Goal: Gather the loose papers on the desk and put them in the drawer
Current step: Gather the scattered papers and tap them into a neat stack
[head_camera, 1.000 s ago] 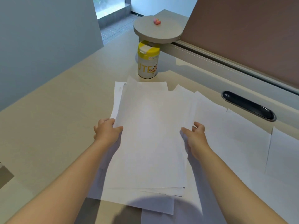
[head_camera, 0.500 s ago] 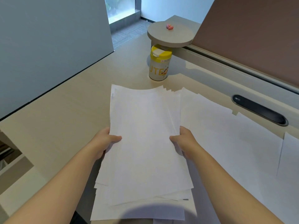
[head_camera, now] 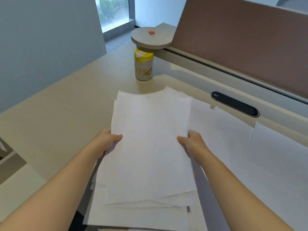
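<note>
A stack of several white papers [head_camera: 150, 147] is held between both hands above the beige desk [head_camera: 58, 117], its far end raised. My left hand [head_camera: 108, 142] grips the stack's left edge, thumb on top. My right hand [head_camera: 191, 144] grips the right edge the same way. The sheets are roughly squared, with uneven corners at the near end. More loose white sheets [head_camera: 241, 147] lie flat on the desk to the right. An open drawer [head_camera: 8, 157] shows partly at the left edge, below the desk.
A yellow-lidded canister [head_camera: 143, 65] stands at the back of the desk, under a round grey shelf [head_camera: 151, 39] bearing a small pink object [head_camera: 151, 32]. A black oval cable slot [head_camera: 235, 104] sits at the right rear. A brown partition [head_camera: 241, 39] backs the desk.
Both hands have closed in on the sides of the spread sheets and gathered them into one stack, lifted off the desk. The view has shifted slightly left.
</note>
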A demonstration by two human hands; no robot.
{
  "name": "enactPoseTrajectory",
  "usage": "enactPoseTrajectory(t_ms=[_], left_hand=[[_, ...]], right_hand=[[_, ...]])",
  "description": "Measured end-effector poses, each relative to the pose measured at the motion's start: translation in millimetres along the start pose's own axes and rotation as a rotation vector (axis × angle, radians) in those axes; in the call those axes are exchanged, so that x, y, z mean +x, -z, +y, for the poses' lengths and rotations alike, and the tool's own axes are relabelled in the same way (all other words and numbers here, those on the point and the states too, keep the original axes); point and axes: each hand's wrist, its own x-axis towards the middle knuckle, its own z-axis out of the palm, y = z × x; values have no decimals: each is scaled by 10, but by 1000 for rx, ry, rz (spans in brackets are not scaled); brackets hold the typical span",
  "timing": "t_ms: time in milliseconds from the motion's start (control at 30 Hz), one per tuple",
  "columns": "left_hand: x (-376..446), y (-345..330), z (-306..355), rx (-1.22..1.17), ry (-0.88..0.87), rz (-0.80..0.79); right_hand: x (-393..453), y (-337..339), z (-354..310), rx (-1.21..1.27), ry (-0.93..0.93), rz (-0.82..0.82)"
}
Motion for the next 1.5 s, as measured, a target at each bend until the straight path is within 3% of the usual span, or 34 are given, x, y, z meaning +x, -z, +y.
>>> enactPoseTrajectory(t_ms=[67,233,367,467,533,600,700,767,867,1033,1200,1367,1500], left_hand=[[-38,-84,-169,145,12,93],[-192,-264,-386,333,-108,171],[-332,-378,-407,152,-227,266],[-417,-484,-413,-30,-189,222],[-461,-606,-411,-74,-169,169],[-469,-736,-413,-69,-163,145],[-449,-945,-434,27,-171,128],[-471,-1046,-440,145,-129,111],[-458,-1088,-472,182,-49,91],[-499,-1134,-525,123,22,56],[-488,-1134,-530,170,-98,177],[-395,-1058,-483,158,-135,219],[-325,-1015,-437,200,-123,200]], right_hand=[[-46,47,185,-164,-40,-23],[-135,164,530,-253,-44,79],[-196,462,748,-683,-86,334],[-270,698,942,-802,-289,293],[-307,735,1045,-788,-314,222],[-295,726,1066,-727,-239,167],[-251,712,994,-447,-113,112],[-232,748,950,-289,-79,167],[-280,860,926,-242,-113,274],[-315,921,923,-12,-158,232],[-309,954,898,301,-241,163],[-79,959,822,568,-236,398],[-24,938,682,816,-242,404]])
